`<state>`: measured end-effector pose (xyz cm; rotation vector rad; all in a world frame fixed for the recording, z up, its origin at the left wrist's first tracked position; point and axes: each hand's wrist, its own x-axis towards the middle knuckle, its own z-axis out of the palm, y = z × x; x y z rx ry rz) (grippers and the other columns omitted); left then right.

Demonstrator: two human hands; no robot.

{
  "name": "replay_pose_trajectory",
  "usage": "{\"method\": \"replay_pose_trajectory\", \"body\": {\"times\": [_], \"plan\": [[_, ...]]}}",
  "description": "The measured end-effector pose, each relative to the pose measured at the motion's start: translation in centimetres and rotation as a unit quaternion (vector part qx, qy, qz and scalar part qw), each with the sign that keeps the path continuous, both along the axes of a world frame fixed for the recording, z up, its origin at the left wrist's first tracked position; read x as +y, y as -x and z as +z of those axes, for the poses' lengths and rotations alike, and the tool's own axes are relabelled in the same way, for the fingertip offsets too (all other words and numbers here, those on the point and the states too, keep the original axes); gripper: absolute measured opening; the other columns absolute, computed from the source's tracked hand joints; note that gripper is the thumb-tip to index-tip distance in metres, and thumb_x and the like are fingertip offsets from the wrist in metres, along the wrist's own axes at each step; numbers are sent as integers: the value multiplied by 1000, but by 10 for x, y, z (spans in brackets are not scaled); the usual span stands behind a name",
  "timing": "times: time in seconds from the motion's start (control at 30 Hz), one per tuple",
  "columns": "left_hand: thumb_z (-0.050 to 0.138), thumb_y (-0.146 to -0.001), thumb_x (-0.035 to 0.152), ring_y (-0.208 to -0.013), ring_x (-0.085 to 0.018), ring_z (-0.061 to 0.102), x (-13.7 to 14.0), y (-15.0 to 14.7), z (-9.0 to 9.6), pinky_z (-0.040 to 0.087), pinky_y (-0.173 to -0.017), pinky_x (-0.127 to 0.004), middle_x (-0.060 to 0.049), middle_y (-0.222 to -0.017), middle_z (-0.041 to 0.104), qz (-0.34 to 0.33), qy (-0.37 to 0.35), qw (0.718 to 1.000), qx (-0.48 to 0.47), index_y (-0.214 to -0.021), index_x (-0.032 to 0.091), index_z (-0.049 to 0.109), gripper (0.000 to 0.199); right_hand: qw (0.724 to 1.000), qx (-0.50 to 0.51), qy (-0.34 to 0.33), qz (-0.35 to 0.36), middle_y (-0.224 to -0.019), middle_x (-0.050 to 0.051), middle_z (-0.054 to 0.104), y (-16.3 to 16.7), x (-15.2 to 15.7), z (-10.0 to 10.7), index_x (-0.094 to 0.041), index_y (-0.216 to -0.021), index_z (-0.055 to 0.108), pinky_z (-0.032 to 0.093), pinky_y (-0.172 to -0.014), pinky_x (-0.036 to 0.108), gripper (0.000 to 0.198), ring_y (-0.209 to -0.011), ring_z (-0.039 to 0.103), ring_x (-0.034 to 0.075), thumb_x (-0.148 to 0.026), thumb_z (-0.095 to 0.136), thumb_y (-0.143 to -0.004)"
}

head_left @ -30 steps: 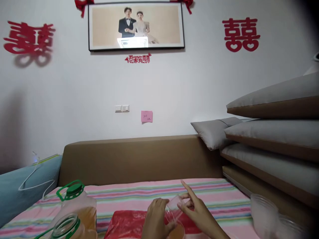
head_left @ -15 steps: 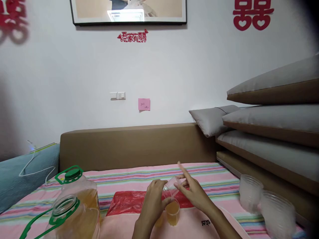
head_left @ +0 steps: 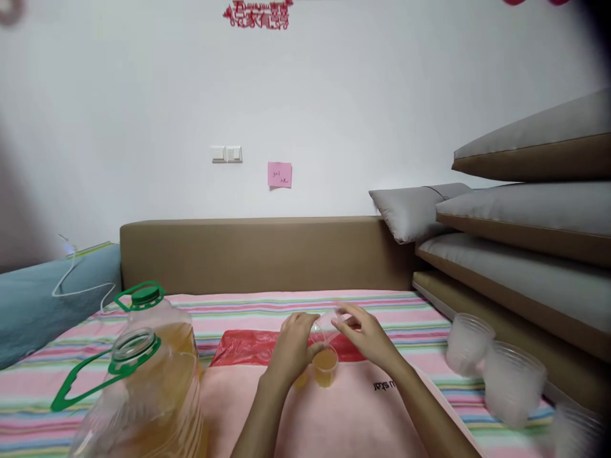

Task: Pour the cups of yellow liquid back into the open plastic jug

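A clear plastic cup [head_left: 326,326] is tipped on its side between my two hands, its mouth toward the left. My left hand [head_left: 292,346] is closed on the rim end, thumb below. At the other end, the thumb and fingers of my right hand [head_left: 365,332] pinch the cup. Just beneath stands an upright clear cup of amber liquid [head_left: 325,370] on a pink cloth [head_left: 344,420]. A second cup with amber liquid [head_left: 301,380] shows beside it, mostly hidden behind my left hand. Whether the tipped cup contains anything, I cannot tell.
At left stand an uncapped large jug [head_left: 157,407] and a green-capped jug [head_left: 174,334], both with amber liquid. Stacked clear containers [head_left: 514,385] line the right side. Red plastic [head_left: 243,346] lies beyond the cloth. Cushions [head_left: 525,216] are piled at the right.
The camera view has tilted downward. My right index finger, raised before, has come down toward the tipped cup. Both hands stay at that cup.
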<state>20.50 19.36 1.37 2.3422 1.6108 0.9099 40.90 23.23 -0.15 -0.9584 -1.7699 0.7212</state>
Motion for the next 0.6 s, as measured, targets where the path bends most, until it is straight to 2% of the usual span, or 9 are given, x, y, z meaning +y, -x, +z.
{"method": "replay_pose_trajectory", "body": {"times": [0.1,0.27,0.53,0.6], "plan": [[81,-87,25,-132,-30,54,0,0,1,42,-113,-47,-11,-134,66,-5,1,1000,1,-135,19,62,52,1000,-11,6,0,-126,10,68,-2,-3,3,-23,-134,70,55,-91,38,49,-93,68,20,-49,65,-92],[79,-90,28,-129,-31,55,-2,-6,3,44,-110,-48,-12,-132,66,-10,-3,1000,8,-134,18,63,49,1000,-14,14,-13,-124,9,67,-7,-4,6,-25,-147,59,56,-90,38,59,-87,67,17,-48,64,-93],[80,-88,26,-132,-30,54,-2,-5,-1,44,-112,-47,-12,-134,66,-15,-1,1000,0,-135,19,62,51,999,-41,-4,0,-124,10,67,-8,-6,9,-25,-138,66,55,-94,41,50,-95,68,20,-48,64,-93],[81,-88,25,-132,-30,54,-1,-4,-4,43,-113,-47,-12,-135,65,-8,-3,1000,-7,-141,19,58,58,999,-45,-4,3,-126,10,67,-7,-6,8,-25,-144,62,55,-95,41,55,-99,67,21,-49,63,-94]]}}
